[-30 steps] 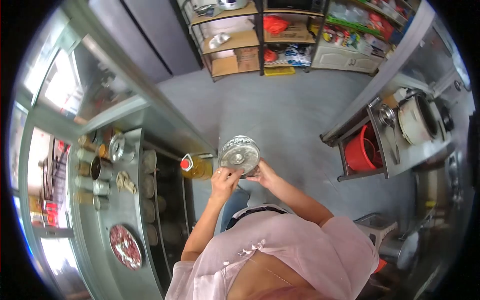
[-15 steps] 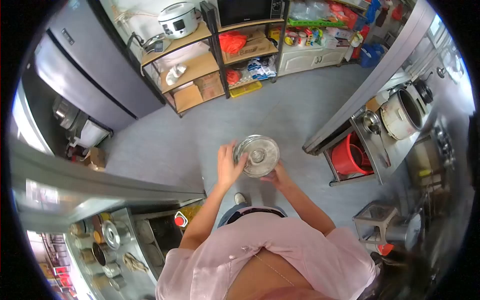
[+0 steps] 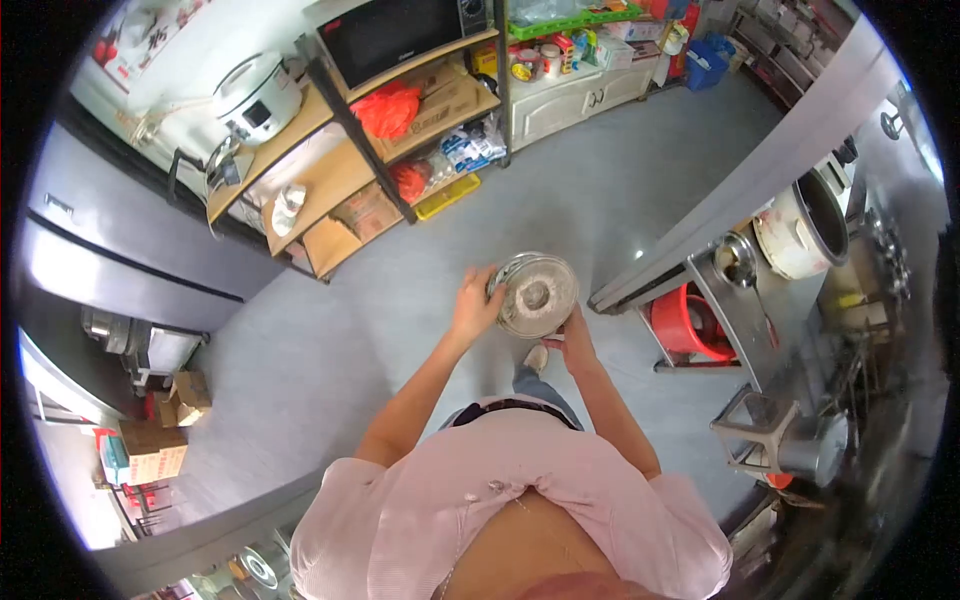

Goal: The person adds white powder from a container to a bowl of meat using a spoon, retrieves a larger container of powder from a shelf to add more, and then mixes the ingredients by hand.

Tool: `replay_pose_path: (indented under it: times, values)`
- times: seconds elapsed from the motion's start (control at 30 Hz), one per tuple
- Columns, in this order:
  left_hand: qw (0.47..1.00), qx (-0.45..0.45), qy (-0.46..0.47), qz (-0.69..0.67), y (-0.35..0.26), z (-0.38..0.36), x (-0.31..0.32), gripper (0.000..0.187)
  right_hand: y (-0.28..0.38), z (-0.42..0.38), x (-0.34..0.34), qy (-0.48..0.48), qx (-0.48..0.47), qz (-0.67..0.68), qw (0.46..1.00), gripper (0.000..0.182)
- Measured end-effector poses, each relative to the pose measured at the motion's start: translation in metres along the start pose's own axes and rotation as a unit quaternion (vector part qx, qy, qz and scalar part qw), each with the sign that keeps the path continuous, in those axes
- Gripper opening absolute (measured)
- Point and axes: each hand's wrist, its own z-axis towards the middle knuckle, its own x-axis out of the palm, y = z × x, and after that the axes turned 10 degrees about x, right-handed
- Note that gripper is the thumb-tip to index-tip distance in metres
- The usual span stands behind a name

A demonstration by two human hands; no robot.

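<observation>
In front of my body I carry a round, silvery lidded container, seen from above. Its lid looks see-through or shiny and has a ring-shaped knob in the middle; what is inside I cannot make out. My left hand grips the rim at the left side, thumb over the edge. At the lower right, my right hand supports the side and underside, with part of its fingers hidden beneath the container.
Shelves ahead hold a rice cooker and a microwave. On the right, a doorpost stands beside a metal table with a large pot and a red bucket below. Cardboard boxes sit at left. Grey floor lies around me.
I have stepped forward and turned right; the shelves have shifted left in view and the counter at lower left has mostly slipped out. Both hands keep hold of the container.
</observation>
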Motion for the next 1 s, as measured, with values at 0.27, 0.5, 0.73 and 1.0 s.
replay_pose_path:
  times: [0.27,0.5,0.73,1.0]
  values:
    - [0.997,0.007,-0.074,-0.038,0.012,0.122,0.037,0.03,0.108,0.098,-0.045,0.07,0.043,0.009,0.997,0.073]
    - [0.999,-0.002,-0.031,-0.044,0.052,0.231,0.047,0.027,0.166,0.21,-0.054,0.101,0.105,0.011,0.989,0.073]
    - [0.998,0.006,-0.026,-0.064,0.1,0.367,0.078,0.023,0.246,0.304,-0.047,-0.013,0.104,-0.018,0.994,0.065]
    - [0.997,0.023,0.038,-0.062,0.151,0.479,0.091,0.026,0.305,0.417,-0.057,-0.027,0.009,0.011,1.0,0.022]
